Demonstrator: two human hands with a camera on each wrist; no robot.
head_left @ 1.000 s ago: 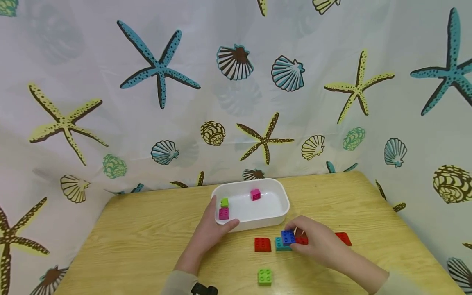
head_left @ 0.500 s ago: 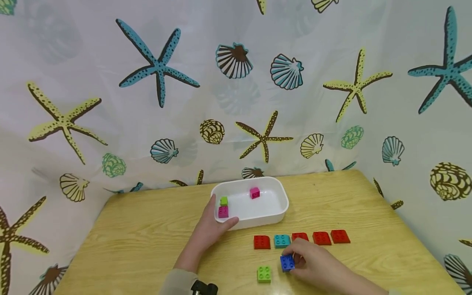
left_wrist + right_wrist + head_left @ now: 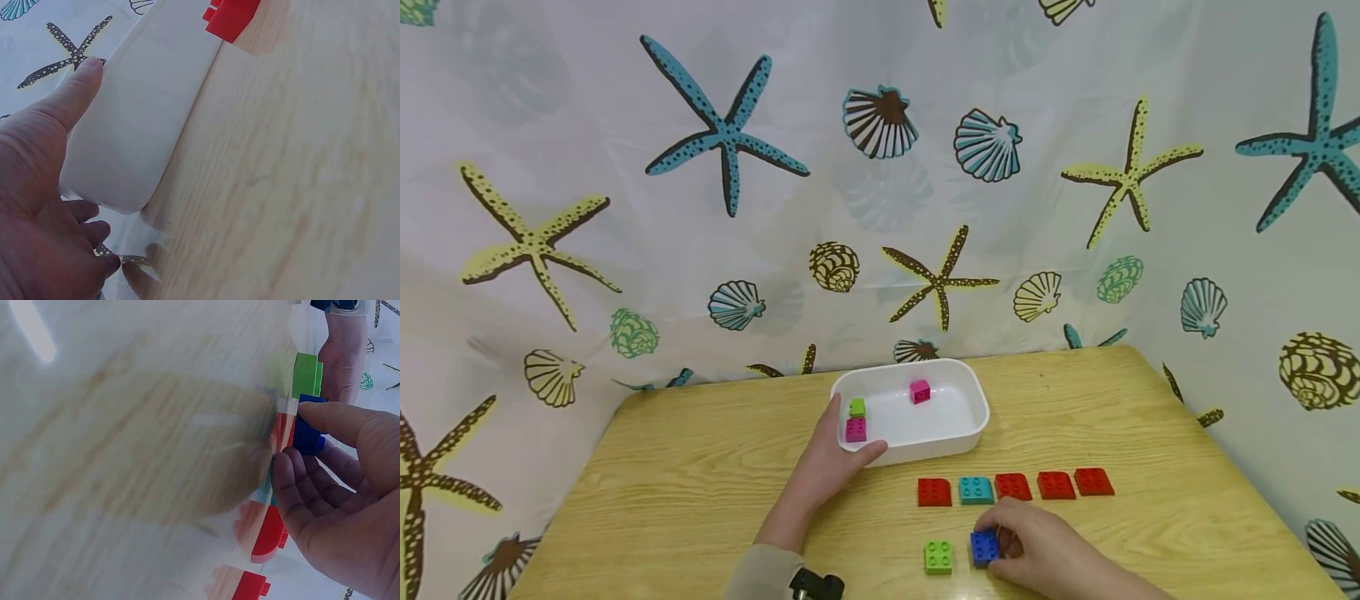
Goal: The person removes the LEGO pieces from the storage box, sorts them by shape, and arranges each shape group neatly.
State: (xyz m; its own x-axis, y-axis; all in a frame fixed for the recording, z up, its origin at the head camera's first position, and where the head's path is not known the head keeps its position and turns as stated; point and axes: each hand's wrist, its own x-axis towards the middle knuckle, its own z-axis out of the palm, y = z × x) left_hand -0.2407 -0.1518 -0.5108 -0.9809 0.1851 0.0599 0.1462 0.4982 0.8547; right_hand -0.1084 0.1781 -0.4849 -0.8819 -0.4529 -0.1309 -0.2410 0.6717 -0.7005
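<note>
My right hand (image 3: 1037, 552) pinches a blue toy brick (image 3: 984, 549) between thumb and fingers, low over the wooden table. In the right wrist view the thumb lies on one end of that blue brick (image 3: 307, 434), the fingertips at the other. A lime green brick (image 3: 937, 557) stands just left of it. My left hand (image 3: 826, 467) holds the left end of a white plastic tray (image 3: 917, 454), thumb along the near rim. In the left wrist view, its fingers curl around the end of the tray (image 3: 137, 119).
Behind the right hand runs a row of bricks: a red brick (image 3: 934, 492) at left, a teal brick (image 3: 976, 490), then several red ones. Inside the tray are a magenta brick (image 3: 856, 430), a small green piece (image 3: 857, 407) and a pink brick (image 3: 920, 392). A patterned curtain (image 3: 880, 183) hangs behind.
My right hand has brought the blue brick from over the teal brick toward the table's front, beside the green brick. The left hand stays at the tray.
</note>
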